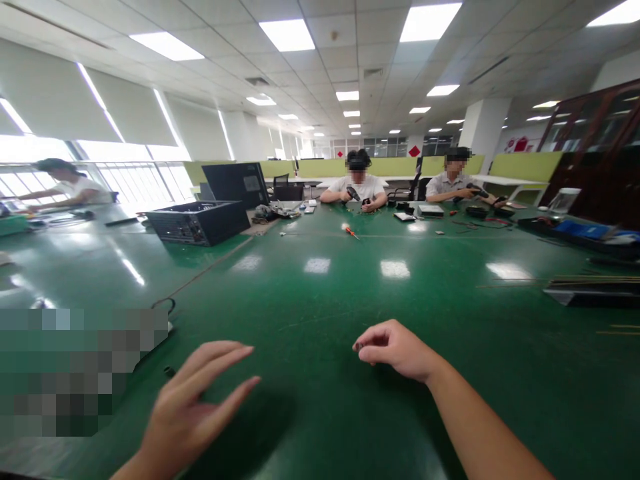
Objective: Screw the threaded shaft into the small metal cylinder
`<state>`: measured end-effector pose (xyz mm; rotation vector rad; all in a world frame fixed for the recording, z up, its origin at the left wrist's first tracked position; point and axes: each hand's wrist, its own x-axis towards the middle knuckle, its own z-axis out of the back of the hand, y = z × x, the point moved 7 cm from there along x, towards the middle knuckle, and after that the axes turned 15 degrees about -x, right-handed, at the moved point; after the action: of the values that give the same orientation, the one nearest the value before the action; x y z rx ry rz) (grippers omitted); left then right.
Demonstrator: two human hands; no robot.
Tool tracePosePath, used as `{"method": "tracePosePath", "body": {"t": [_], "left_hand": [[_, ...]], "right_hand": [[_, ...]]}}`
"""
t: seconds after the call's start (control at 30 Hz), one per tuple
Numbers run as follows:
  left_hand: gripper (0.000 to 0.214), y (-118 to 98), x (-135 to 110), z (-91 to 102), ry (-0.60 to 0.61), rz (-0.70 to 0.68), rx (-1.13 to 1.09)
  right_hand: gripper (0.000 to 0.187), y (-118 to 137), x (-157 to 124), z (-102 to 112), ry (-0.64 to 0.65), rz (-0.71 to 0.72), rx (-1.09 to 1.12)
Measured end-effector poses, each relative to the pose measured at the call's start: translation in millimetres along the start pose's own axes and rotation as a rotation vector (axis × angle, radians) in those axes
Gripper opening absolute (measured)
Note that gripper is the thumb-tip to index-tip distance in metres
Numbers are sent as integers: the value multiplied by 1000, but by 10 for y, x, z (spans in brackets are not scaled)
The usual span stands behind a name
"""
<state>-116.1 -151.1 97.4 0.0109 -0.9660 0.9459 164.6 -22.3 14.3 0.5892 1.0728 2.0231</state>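
Observation:
My left hand [195, 407] hovers low over the green table [320, 300] near its front edge, fingers stretched out and apart, holding nothing. My right hand [395, 350] is a little farther forward and to the right, its fingers curled in a pinch on a tiny dark thing at the fingertips that I cannot make out. The two hands are apart, with bare green tabletop between them.
A black computer case [200, 222] with a raised panel stands at the back left. An orange-handled screwdriver [351, 232] lies mid-table. Two people [356, 187] sit at the far side with tools and small devices. Another person [70, 190] sits far left. Flat dark panels [595, 291] lie at right.

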Motion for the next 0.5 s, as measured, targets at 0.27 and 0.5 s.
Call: {"method": "tracePosePath", "body": {"t": [0.27,0.5], "left_hand": [[26,-735,507,-1422,382,-192,-533],[12,-531,605,-1131,216,20,-622]], "right_hand": [[35,126,-109,-273,369,35,371],[34,60,-63,-177,304,3,401]]}}
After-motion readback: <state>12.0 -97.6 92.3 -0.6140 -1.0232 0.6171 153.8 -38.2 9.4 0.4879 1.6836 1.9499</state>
